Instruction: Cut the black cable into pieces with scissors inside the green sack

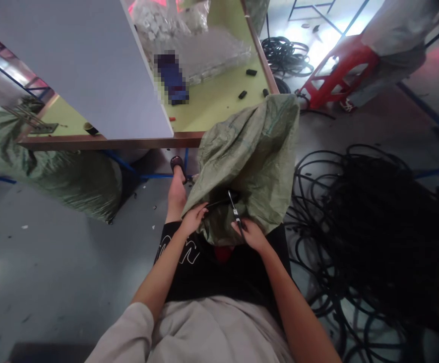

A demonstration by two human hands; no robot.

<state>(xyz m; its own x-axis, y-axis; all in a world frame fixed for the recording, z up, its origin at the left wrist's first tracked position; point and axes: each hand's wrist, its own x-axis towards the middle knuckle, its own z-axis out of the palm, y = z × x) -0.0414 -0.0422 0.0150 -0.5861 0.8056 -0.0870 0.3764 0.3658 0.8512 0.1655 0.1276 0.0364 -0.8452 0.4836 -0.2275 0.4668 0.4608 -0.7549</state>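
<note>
A green woven sack (257, 166) lies open across my lap, its upper edge against the table. My left hand (194, 218) is at the sack's left side, fingers closed on a thin black strip (217, 203) that reaches into the dark opening. My right hand (251, 233) grips a slim tool with a shiny metal end and dark handle (235, 210), pointing up and left over the opening. Its exact kind is too small to tell. The strip's far end is lost in the sack's shadow near the tool's tip.
Ahead stands a yellow-topped table (200, 118) with a white board (90, 65), plastic bags (219, 50) and small black pieces (251, 72). A large black cable pile (389, 237) lies right. Another full sack (71, 176) is left. A person sits on a red stool (340, 70).
</note>
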